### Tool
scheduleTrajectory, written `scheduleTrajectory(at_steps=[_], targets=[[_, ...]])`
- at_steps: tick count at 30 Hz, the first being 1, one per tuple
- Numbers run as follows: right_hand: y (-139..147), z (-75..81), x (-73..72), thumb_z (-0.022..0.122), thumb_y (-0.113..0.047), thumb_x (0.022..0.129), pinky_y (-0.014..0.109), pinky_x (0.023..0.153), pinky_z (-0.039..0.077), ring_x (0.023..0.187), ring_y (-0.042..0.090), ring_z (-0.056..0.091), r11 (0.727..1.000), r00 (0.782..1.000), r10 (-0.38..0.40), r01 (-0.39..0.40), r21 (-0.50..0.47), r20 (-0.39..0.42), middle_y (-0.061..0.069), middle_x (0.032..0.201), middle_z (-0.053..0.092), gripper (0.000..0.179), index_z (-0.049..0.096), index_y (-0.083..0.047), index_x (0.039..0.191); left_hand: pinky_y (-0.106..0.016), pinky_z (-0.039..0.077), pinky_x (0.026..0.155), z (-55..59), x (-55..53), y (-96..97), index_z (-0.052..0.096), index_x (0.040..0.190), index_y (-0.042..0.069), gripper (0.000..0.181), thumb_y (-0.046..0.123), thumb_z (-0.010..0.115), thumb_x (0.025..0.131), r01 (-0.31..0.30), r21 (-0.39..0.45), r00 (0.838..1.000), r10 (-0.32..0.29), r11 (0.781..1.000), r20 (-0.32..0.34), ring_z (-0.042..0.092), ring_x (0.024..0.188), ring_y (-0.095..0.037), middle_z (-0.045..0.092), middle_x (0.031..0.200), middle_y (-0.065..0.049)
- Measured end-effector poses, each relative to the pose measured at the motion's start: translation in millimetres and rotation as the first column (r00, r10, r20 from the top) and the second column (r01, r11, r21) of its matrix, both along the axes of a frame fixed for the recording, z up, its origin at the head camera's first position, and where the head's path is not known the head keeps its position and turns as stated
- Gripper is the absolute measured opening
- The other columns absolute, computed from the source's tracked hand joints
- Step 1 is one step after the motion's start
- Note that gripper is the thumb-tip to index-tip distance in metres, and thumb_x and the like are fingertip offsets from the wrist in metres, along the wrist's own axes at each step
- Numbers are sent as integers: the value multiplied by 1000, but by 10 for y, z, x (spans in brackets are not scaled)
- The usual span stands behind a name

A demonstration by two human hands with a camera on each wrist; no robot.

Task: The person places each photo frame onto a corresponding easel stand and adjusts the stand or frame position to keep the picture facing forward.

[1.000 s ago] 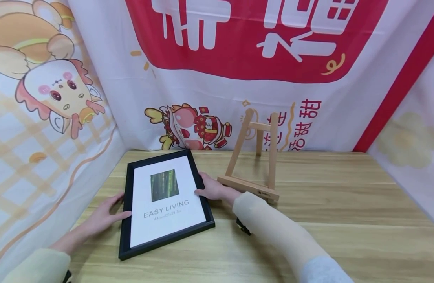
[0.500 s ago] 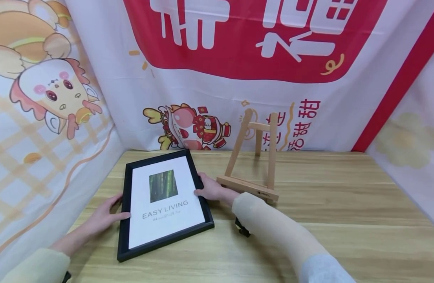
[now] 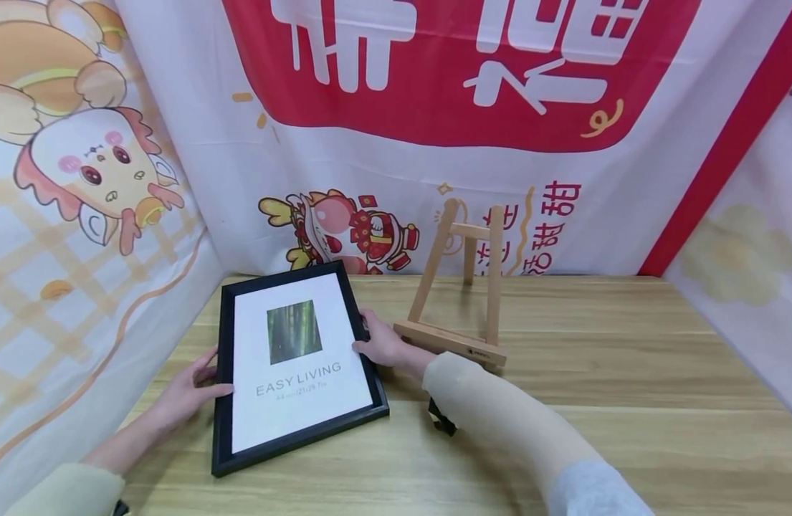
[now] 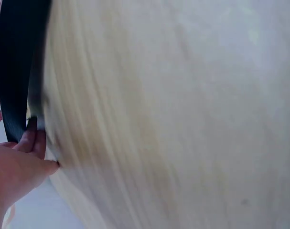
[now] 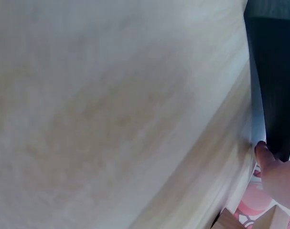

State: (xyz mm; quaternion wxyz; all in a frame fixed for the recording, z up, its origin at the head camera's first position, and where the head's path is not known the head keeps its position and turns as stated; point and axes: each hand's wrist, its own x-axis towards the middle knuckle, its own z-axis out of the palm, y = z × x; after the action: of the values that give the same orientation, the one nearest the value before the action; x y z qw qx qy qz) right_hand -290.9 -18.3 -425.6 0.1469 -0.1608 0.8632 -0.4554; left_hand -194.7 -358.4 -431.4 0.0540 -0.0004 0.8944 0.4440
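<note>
A black picture frame [image 3: 289, 408] with a white insert reading "EASY LIVING" and a small bamboo picture lies at the left of the table, its far end tipped slightly up. My left hand [image 3: 191, 390] grips its left side, thumb on the face; in the left wrist view, fingers [image 4: 32, 138] reach under the black border [image 4: 20, 62]. On the opposite side, my right hand [image 3: 384, 342] holds the right border, thumb on top. The right wrist view has that hand [image 5: 281, 179] at the border's edge [image 5: 276, 86]. Fingers beneath the frame are partly hidden.
A small wooden easel [image 3: 492, 301] stands just right of my right hand, near the back cloth [image 3: 344, 165]. Wood-grain table [image 3: 595, 387] extends to the right and front. A printed cloth [image 3: 105, 287] hangs along the left side.
The frame's far end has risen a little, while its near edge stays low. Both hands keep their hold and shift slightly left in view; the easel stays put.
</note>
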Motion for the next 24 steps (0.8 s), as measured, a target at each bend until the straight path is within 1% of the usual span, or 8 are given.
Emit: scheduleTrajectory(at_steps=[3,6,9,14,16,19,22,24], targets=[[0,31,42,62,-12,96,44,111,31,137,24,36,998,1000,-18,17,-55,-23,11,152,36,65,28,-12,151,-48,45,97,29,21,-5,0,153,-2,95,19,69,91,-14,33,1000,14,999,-5,40,126,-50,34,139,-43],[-7,78,81,61,-10,96,44,110,32,137,26,36,994,999,-32,28,-103,-40,9,155,33,67,27,-13,153,-41,54,85,56,39,-3,-4,154,3,95,15,67,92,-25,111,1000,24,993,13,49,119,-45,30,140,-44],[-8,119,107,60,-9,97,43,110,33,138,24,36,993,998,-35,28,-117,-56,7,155,32,68,25,-15,155,-40,57,77,64,56,8,-7,155,10,96,12,66,92,-41,201,999,34,979,36,57,111,-38,24,143,-44],[7,168,133,57,-7,98,38,106,39,132,22,43,991,996,-22,12,-131,-82,5,156,30,69,20,-16,156,-42,58,75,101,74,34,-8,155,13,96,10,65,93,-44,250,999,39,967,24,61,104,-29,21,145,-43],[18,189,152,57,-6,98,36,101,44,127,22,49,989,996,-25,13,-147,-83,5,157,29,71,18,-17,157,-41,58,74,133,78,48,-8,155,13,94,8,64,94,-32,259,999,32,965,3,62,102,-24,22,144,-42],[48,232,194,57,-5,98,32,94,50,118,22,55,984,996,-33,17,-176,-88,6,156,30,73,16,-18,157,-38,58,72,193,79,70,-7,155,13,93,9,63,95,-15,253,999,25,967,-36,62,97,-10,23,144,-41],[100,291,242,57,-6,98,29,87,53,111,21,58,978,993,-43,19,-206,-110,7,154,32,74,15,-20,157,-34,58,68,270,73,102,-7,155,13,92,9,63,95,7,240,996,15,971,-88,60,92,1,25,144,-40],[143,337,266,56,-5,98,28,84,54,109,21,57,973,990,-48,17,-230,-133,8,152,33,74,14,-20,157,-33,58,65,326,59,129,-5,156,13,91,9,63,95,18,235,992,11,972,-124,59,91,6,27,143,-40]])
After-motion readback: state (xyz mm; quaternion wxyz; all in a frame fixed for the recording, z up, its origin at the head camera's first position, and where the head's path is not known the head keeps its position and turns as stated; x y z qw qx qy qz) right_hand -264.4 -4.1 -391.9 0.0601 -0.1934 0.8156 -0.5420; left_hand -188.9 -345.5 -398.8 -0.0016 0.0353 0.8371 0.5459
